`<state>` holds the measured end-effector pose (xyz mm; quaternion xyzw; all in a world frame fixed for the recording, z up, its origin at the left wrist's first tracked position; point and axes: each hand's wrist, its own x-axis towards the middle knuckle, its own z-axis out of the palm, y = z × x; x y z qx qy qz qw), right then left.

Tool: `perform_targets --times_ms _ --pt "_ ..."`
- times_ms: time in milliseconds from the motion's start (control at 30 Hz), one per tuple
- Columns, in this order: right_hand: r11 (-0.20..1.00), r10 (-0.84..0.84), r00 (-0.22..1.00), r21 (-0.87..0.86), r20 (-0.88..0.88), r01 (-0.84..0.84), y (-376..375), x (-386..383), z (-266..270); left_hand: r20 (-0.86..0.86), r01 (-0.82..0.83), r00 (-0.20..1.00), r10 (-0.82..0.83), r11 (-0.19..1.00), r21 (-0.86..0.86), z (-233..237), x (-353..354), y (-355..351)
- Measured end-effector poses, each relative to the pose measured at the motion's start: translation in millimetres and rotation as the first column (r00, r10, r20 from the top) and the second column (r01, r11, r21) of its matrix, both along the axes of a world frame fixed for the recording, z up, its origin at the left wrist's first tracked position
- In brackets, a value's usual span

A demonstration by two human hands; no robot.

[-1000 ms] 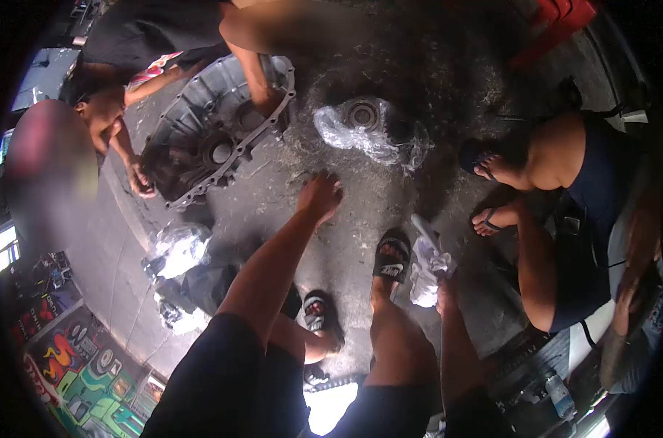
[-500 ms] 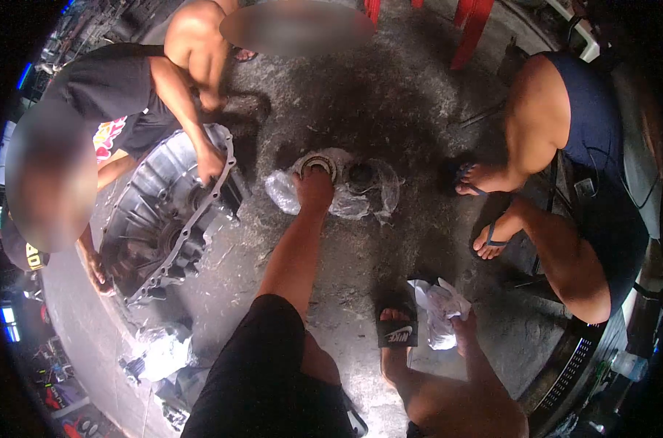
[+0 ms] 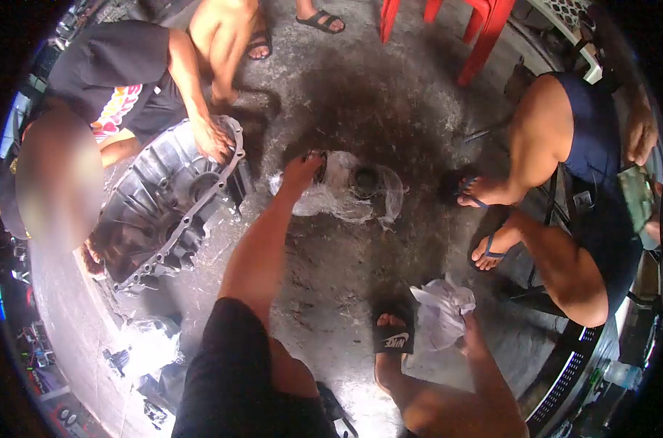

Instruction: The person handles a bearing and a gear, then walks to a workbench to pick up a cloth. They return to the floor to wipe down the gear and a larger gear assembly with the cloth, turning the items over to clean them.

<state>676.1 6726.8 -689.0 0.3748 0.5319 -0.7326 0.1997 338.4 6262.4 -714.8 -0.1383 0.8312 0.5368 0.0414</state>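
My left hand (image 3: 299,175) reaches out over the floor, its fingers closed on a bearing (image 3: 320,166) that is mostly hidden behind them. The bearing is at the left part of a crumpled clear plastic sheet (image 3: 331,198). Beside it, on the same sheet, sits a dark round metal part (image 3: 366,178). Close to my sandalled foot, my right hand (image 3: 472,334) grips a bunched white cloth (image 3: 442,310), which hangs above the concrete.
At left a crouching person's hand (image 3: 212,139) rests on a large metal gearbox housing (image 3: 163,212). A seated person's feet (image 3: 492,191) are at right. Red chair legs (image 3: 485,36) stand at the back. Shiny plastic wrapping (image 3: 150,347) lies lower left.
My left hand has shifted slightly left with the bearing, which now shows less of its ring. The white cloth has turned in my right hand. The crouching person's hand has spread over the housing's rim.
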Motion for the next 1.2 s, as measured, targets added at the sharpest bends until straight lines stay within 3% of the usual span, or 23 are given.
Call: perform_targets --times_ms 33,100,167,200,233,333,367,400,433,467,500,533,567,600,700,833,867,967,1000,1033,1100,1167,1200 --pt "0.998 0.006 0.998 -0.058 -0.069 -0.01 -21 -16 12 -0.033 -0.009 0.999 0.018 0.966 0.259 -3 1 -16" --pt "0.94 -0.037 0.994 -0.341 -0.106 -0.001 -55 -49 42 0.089 0.005 0.995 -0.034 0.952 0.306 14 7 -30" --pt "0.741 -0.171 0.984 -0.665 -0.048 0.097 -79 -82 55 0.1 0.038 0.992 -0.073 0.949 0.313 82 45 -29" --pt "0.873 0.121 0.897 -0.385 -0.426 -0.301 -83 -99 50 0.032 0.047 0.998 -0.06 0.952 0.304 110 62 -25" --pt "0.827 0.457 0.628 0.04 -0.63 -0.561 -86 -111 49 -0.029 0.059 0.998 -0.053 0.953 0.297 132 82 -19" --pt "0.735 0.663 0.519 0.6 -0.54 -0.314 -150 -136 101 -0.075 0.132 0.99 -0.116 0.955 0.266 189 135 3" --pt "0.761 0.631 0.535 0.583 -0.562 -0.284 -166 -134 104 -0.06 0.159 0.987 -0.148 0.943 0.292 213 155 20" --pt "0.785 0.598 0.549 0.566 -0.584 -0.254 -182 -132 108 -0.102 0.255 0.959 -0.265 0.962 -0.102 214 173 35" --pt "0.89 0.456 0.588 0.353 -0.668 -0.288 -195 -129 90 -0.106 0.282 0.921 -0.376 0.828 -0.484 216 188 52" --pt "0.915 0.266 0.686 -0.048 -0.677 -0.402 -199 -133 60 -0.04 0.398 0.856 -0.515 0.708 -0.584 220 197 71" --pt "0.773 0.031 0.849 -0.526 -0.527 -0.354 -202 -137 29 0.044 0.49 0.779 -0.625 0.563 -0.666 223 205 83" --pt "0.563 -0.072 0.96 -0.806 -0.269 -0.183 -214 -145 34 -0.033 0.488 0.748 -0.663 0.582 -0.651 217 211 85" --pt "0.617 -0.06 0.967 -0.771 -0.248 -0.159 -214 -144 42 -0.111 0.486 0.709 -0.697 0.596 -0.639 205 214 83" --pt "0.667 -0.047 0.973 -0.732 -0.225 -0.137 -222 -145 87 -0.221 0.432 0.671 -0.708 0.615 -0.659 188 214 79" --pt "0.776 0.05 0.953 -0.589 -0.3 -0.226 -223 -140 63 -0.211 0.412 0.604 -0.769 0.528 -0.743 172 220 62" --pt "0.781 0.018 0.971 -0.603 -0.238 -0.163 -233 -139 67 -0.161 0.334 0.76 -0.63 0.592 -0.733 194 236 54" --pt "0.836 -0.035 0.968 -0.538 -0.25 -0.109 -235 -140 60 -0.174 0.357 0.688 -0.705 0.537 -0.764 216 243 37" --pt "0.759 0.062 0.921 -0.581 -0.384 -0.293 -232 -144 84 -0.403 0.049 0.88 -0.249 0.893 -0.446 226 249 -4" --pt "0.74 0.104 0.904 -0.576 -0.414 -0.349 -231 -146 85 -0.285 0.041 0.957 -0.061 0.996 -0.074 219 246 -8" --pt "0.73 0.101 0.914 -0.594 -0.393 -0.337 -232 -141 85 -0.105 -0.042 0.991 0.078 0.952 0.305 206 239 -11" --pt "0.71 0.095 0.94 -0.639 -0.329 -0.295 -236 -131 94 -0.001 -0.079 0.995 0.095 0.836 0.544 187 237 3" --pt "0.695 0.088 0.964 -0.678 -0.25 -0.24 -242 -129 109 -0.181 0.098 0.983 -0.037 0.935 0.34 173 249 49" --pt "0.697 0.085 0.969 -0.681 -0.234 -0.226 -244 -128 110 -0.158 0.042 0.987 0.011 0.944 0.327 176 246 51"
